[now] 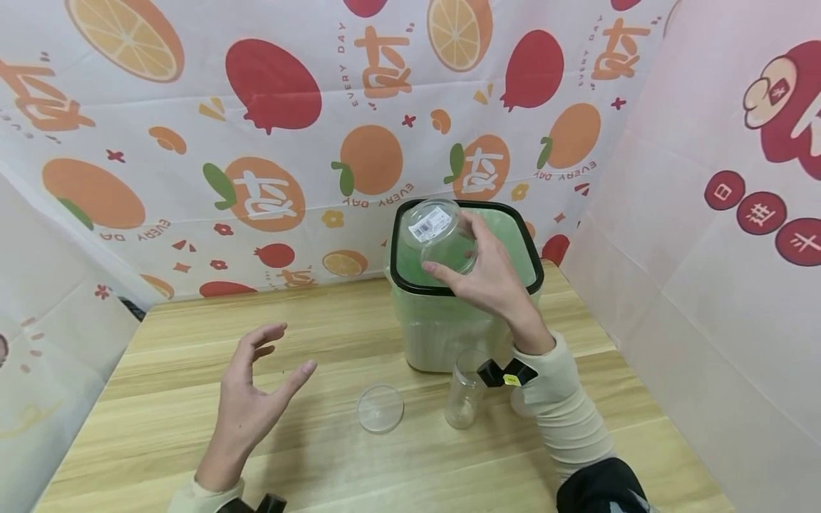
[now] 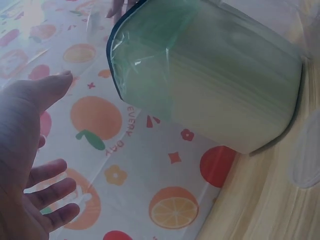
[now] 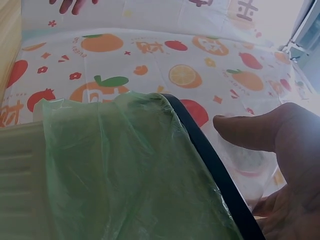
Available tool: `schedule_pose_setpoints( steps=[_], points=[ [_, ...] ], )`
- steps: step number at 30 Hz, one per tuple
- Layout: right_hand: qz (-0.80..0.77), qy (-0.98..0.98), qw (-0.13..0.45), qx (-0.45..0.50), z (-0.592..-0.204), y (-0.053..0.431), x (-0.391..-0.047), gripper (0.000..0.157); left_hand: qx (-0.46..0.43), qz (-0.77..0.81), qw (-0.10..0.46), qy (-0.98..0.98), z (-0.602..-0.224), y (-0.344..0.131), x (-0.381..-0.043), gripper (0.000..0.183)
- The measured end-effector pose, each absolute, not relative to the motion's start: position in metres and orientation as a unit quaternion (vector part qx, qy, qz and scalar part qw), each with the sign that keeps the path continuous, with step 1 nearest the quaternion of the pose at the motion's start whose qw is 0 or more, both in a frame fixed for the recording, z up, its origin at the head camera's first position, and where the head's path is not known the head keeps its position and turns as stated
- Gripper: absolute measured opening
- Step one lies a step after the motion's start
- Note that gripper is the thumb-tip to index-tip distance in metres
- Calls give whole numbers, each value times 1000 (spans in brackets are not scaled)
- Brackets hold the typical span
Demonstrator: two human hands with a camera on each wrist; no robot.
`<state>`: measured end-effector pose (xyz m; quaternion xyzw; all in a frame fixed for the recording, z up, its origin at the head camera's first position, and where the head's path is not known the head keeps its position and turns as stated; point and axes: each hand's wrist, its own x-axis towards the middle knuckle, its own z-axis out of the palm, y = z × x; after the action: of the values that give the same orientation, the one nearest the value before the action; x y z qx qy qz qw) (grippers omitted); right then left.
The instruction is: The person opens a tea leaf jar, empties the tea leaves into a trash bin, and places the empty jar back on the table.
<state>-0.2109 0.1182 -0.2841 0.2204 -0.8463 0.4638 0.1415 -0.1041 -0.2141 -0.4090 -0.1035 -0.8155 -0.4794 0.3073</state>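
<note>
My right hand [image 1: 490, 274] grips a clear plastic cup [image 1: 442, 231] with a white barcode label on it. The cup is tilted above the mouth of a pale green trash bin [image 1: 442, 335], which has a black rim and a green bag liner [image 3: 125, 165]. In the right wrist view, my thumb and the cup [image 3: 245, 160] appear beside the rim. My left hand [image 1: 246, 399] hovers over the table at the left, fingers apart and nothing held; the left wrist view shows the same hand [image 2: 30, 155] beside the bin [image 2: 235, 85].
A clear round disc, perhaps a lid [image 1: 380, 409], lies on the wooden table [image 1: 321, 456]. Right of it, a tall clear glass [image 1: 463, 399] stands in front of the bin. Another clear round piece [image 1: 521, 402] is partly hidden by the right sleeve. Fruit-printed cloth [image 1: 288, 178] hangs behind.
</note>
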Motion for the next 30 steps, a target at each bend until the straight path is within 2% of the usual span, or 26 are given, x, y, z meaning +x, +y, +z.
schedule_pose_setpoints(
  steps=[12, 22, 30],
  points=[
    [415, -845, 192, 279, -278, 116, -209, 88, -121, -490, 314, -804, -395, -212, -103, 73],
    [319, -821, 301, 366, -272, 107, -206, 88, -205, -506, 346, -763, -374, -206, -111, 72],
    [278, -791, 348, 419, -270, 101, -195, 86, -253, -539, 342, -727, -353, -192, -114, 69]
  ],
)
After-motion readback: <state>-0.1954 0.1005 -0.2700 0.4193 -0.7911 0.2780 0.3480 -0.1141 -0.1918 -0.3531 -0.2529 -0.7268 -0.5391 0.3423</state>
